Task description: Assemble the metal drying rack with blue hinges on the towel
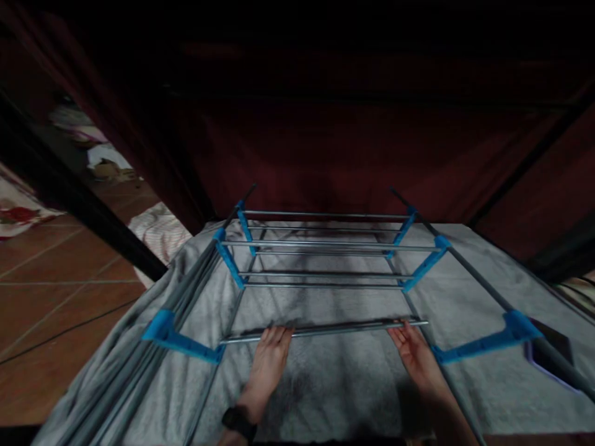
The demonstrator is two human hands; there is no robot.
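Holding metal rod (344,329) over blanket (320,310) in fingers (277,334) of left hand (269,362) and right hand (416,356), between blue brackets (186,345), with bunched poles (125,373) at left and phone (543,359) partly behind side pole (481,278).

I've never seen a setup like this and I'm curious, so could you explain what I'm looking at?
There is no robot here: a person is working with two bare hands. The single picture comes from a camera worn on their head, looking forward and down. The left hand and right hand are holding one metal rod, set apart along it. Around it stands a frame of grey poles and crossbars joined by blue brackets. It all rests on a grey blanket. At the right lies a dark, flat object, perhaps a phone. Behind hangs dark red cloth.
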